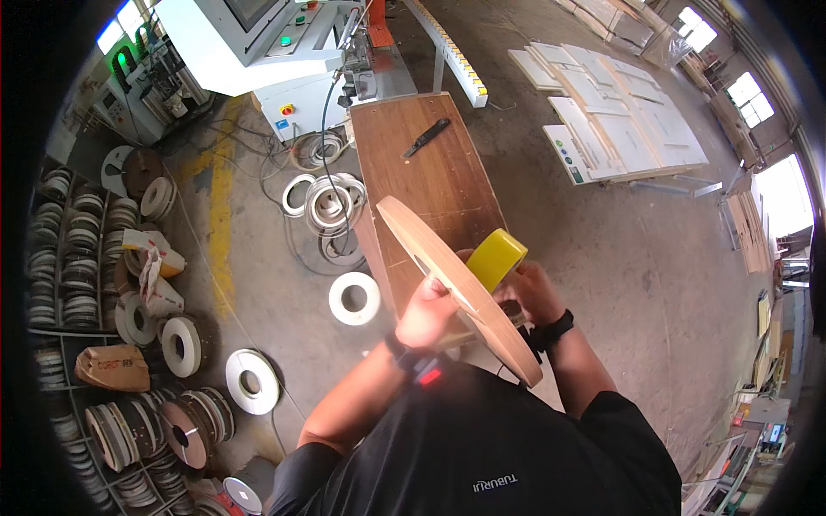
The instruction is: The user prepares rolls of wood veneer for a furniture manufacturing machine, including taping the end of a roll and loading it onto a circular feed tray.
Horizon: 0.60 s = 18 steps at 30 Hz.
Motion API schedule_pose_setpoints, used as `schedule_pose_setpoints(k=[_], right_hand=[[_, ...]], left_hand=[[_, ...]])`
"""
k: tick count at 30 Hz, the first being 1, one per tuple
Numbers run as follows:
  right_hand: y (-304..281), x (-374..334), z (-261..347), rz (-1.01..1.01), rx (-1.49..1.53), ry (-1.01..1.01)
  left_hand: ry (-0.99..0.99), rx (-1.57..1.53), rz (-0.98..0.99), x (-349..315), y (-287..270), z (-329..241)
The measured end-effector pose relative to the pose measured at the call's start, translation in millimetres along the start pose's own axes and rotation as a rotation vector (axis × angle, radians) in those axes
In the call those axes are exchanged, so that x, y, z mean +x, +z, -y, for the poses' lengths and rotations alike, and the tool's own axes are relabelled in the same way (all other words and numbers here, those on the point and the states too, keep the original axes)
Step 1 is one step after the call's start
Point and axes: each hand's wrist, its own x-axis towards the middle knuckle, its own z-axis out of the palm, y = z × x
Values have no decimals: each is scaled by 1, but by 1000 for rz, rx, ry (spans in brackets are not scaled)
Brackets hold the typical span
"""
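A large wood-coloured roll of edge banding [460, 279] is held tilted in front of my body. My left hand [428, 314] grips it near its centre, the fingers partly hidden behind the roll. On the far side of it, my right hand [535, 295] is closed around a yellow roll of tape [498, 259], which is next to the banding's edge. Beyond both hands stands a brown wooden table [413, 120]. A black utility knife [427, 138] lies near that table's far end.
A white machine [301, 95] with coloured buttons stands beyond the table. White rolls [354, 298] and cables lie on the floor to the left, near racks of banding rolls [82, 258]. Stacked white panels [615, 112] are at the far right.
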Motion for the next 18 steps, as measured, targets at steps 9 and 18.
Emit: schedule_pose_setpoints(k=[9,18], right_hand=[[28,-42,134,-61,-210,-665],[93,-84,122,-324,-1257,-1095]], left_hand=[[8,-267,64,-7,12,-3],[-25,-460,42,16,28,-6]])
